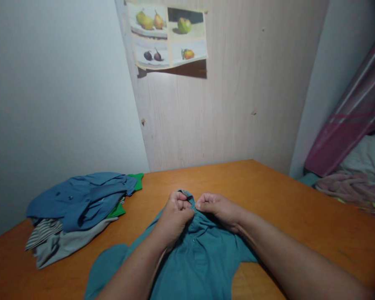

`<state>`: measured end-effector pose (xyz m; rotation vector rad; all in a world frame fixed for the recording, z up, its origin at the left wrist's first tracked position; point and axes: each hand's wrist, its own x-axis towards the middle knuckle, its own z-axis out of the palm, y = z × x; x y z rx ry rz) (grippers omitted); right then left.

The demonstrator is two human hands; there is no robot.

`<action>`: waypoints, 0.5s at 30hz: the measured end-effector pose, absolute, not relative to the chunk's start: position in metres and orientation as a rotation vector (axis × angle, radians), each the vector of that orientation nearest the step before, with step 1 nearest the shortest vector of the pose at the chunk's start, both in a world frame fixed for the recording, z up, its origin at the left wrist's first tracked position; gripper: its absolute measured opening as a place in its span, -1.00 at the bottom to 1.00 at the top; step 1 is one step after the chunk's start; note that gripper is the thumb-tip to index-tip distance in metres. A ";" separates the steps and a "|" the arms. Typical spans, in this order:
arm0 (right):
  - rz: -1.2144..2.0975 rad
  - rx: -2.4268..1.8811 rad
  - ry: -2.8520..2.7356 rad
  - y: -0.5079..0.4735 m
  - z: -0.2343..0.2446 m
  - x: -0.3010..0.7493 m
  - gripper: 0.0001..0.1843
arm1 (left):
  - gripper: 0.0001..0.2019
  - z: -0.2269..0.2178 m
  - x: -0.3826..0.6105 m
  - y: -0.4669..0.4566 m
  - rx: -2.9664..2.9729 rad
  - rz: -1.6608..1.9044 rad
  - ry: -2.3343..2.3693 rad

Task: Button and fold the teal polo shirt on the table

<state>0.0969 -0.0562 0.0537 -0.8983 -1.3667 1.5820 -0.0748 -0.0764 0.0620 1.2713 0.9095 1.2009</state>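
A teal shirt with a buttoned placket lies spread on the orange wooden table, its collar end away from me. My left hand is closed on the placket edge just below the collar. Across from it, my right hand pinches the other edge by the top button. The fingertips of both hands nearly meet there. Lower down the placket, more small buttons show. My left fingers partly hide the collar.
A pile of clothes, with a blue shirt on top, sits at the table's left. Behind the table, a fruit print hangs on a wooden panel. A pink curtain and bedding are at the right.
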 end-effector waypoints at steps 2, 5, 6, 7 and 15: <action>1.559 -0.933 -1.378 -0.056 0.054 0.097 -0.54 | -0.59 0.061 -0.074 -0.077 1.372 1.226 0.948; 1.505 -0.990 -1.414 -0.055 0.054 0.097 -0.56 | -0.61 0.058 -0.074 -0.076 1.479 1.291 1.011; 1.493 -0.999 -1.430 -0.055 0.054 0.097 -0.58 | -0.62 0.057 -0.074 -0.075 1.516 1.306 1.034; 1.485 -1.002 -1.448 -0.055 0.054 0.097 -0.60 | -0.63 0.055 -0.075 -0.074 1.556 1.315 1.056; 1.386 -1.048 -1.518 -0.056 0.057 0.096 -0.63 | -0.65 0.046 -0.080 -0.066 1.712 1.278 1.139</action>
